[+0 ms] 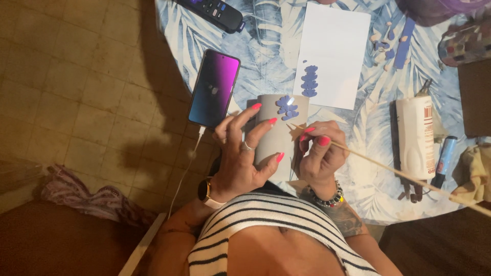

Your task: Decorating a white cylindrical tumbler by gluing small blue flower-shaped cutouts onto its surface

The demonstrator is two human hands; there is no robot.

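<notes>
the left hand [240, 158] wraps around a grey cup [279, 135] with purple petals [287, 107]. the right hand [319, 153] pinches a thin stick [399, 171] touching them.

Phone [214, 88] left of cylinder [279, 134]; paper sheet [335, 48] behind, glue bottle [415, 137] right.

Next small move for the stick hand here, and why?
Probably nudge the stick tip up onto the purple petals and press them flat. The left hand wraps the grey cylinder, the right hand pinches the stick, and its tip sits just below the petal cluster near the top edge. More purple petals wait on the white sheet.
</notes>
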